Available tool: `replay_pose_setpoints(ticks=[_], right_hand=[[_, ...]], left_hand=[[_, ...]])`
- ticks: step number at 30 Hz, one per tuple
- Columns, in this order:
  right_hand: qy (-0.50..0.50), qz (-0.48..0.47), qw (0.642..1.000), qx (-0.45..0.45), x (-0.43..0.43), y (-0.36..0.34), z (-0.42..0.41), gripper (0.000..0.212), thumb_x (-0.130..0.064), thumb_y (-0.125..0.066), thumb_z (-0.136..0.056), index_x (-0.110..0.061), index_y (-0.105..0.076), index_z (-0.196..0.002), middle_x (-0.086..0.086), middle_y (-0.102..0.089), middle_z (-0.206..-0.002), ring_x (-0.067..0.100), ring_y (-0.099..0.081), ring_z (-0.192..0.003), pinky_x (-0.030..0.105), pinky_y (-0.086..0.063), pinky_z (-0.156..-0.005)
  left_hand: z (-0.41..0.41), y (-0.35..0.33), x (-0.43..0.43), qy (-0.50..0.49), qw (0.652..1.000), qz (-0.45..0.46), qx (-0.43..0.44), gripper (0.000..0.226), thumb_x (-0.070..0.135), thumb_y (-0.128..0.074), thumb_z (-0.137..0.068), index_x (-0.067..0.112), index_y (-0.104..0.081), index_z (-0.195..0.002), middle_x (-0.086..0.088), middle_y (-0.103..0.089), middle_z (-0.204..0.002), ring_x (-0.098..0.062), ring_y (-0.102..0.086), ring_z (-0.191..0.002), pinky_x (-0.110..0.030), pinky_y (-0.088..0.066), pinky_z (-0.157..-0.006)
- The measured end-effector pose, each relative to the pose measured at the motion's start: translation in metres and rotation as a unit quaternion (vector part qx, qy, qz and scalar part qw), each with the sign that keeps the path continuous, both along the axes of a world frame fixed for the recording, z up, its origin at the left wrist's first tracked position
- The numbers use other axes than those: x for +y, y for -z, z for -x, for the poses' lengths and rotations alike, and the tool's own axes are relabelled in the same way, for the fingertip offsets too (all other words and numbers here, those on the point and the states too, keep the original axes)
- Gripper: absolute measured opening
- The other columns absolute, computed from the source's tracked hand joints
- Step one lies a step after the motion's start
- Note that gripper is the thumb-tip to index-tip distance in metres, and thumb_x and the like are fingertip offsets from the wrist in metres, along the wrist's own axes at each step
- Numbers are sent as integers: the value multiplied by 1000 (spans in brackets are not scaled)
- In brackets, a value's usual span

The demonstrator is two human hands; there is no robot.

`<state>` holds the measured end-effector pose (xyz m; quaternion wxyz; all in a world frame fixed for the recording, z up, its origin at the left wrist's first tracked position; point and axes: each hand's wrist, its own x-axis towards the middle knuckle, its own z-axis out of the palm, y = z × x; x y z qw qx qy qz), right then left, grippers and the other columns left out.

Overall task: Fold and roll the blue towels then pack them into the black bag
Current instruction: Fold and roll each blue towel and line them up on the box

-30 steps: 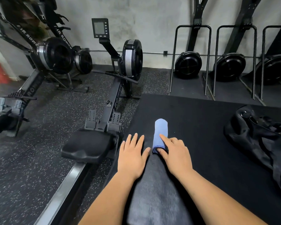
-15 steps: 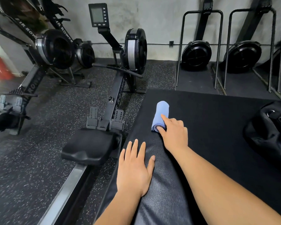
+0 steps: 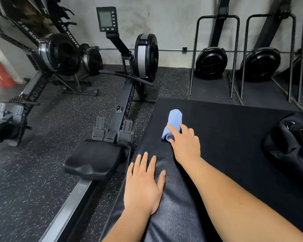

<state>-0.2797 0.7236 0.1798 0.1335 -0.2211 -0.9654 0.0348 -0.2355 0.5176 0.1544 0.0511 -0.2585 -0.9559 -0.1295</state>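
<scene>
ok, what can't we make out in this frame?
Head view only.
- black bag: cut off by the right edge; opening and contents unseen.
- blue towel: near end covered by the gripping right hand; roll tightness unclear.
- Other towels: none in frame.

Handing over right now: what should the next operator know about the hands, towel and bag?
Left hand: open, flat on dark grey fabric.
Right hand: pinches the near end of the rolled blue towel, which lies on the black mat.
Black bag: at the right, apart from the towel.
Done: towel rolled.
Left: pack it into the bag. No other towels in view.
</scene>
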Motion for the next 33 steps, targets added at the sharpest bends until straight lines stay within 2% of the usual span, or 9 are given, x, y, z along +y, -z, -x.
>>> replay_pose_setpoints(ticks=[4, 9, 17, 24, 28, 33], right_hand=[[6, 2, 1000, -6, -1, -1, 4, 50, -44, -53, -106, -45, -38, -154, 3, -46, -141, 26, -47, -111, 37, -39, -78], [-8, 9, 1000, -14, -4, -8, 0, 58, -44, -53, -105, -46, -30, -158, 5, -43, -143, 27, -47, -111, 38, -46, -80], [-27, 22, 997, -71, -13, -39, -32, 61, -45, -50, -107, -47, -21, -160, 8, -20, -164, 30, -44, -126, 41, -47, -91], [-47, 15, 991, -122, -38, -62, -85, 67, -57, -47, -105, -46, -14, -161, 11, -11, -169, 34, -37, -135, 45, -46, -98], [-64, 20, 988, -138, -61, -70, -118, 70, -60, -43, -105, -45, -7, -164, 9, -8, -171, 33, -33, -139, 44, -45, -101], [-99, 47, 983, -146, -104, -67, -158, 72, -61, -41, -105, -45, -3, -164, 8, -7, -172, 32, -30, -144, 44, -44, -105]], left_hand=[[0, 0, 0, -1, 1000, -1, 1, 72, 69, -12, -104, 33, -26, -165, 4, -14, -176, -16, -4, -162, -43, -8, -131], [-1, 0, -1, -3, 1000, -6, -2, 73, 69, -11, -104, 33, -24, -166, 4, -12, -176, -15, -2, -162, -43, -7, -131], [-4, -2, -2, -8, 999, -30, -22, 72, 68, -16, -105, 30, -24, -166, 2, -17, -175, -18, -7, -162, -43, -9, -131], [-13, -12, -14, -25, 995, -81, -48, 77, 64, -16, -102, 19, -42, -159, -10, -30, -170, -30, -27, -156, -44, -26, -126], [-40, -19, -37, -48, 991, -100, -76, 70, 60, -30, -107, 20, -33, -163, -12, -21, -173, -29, -18, -159, -42, -19, -129], [-87, -24, -91, -90, 986, -111, -82, 69, 61, -29, -108, 24, -26, -166, -6, -15, -174, -25, -11, -160, -39, -15, -129]])
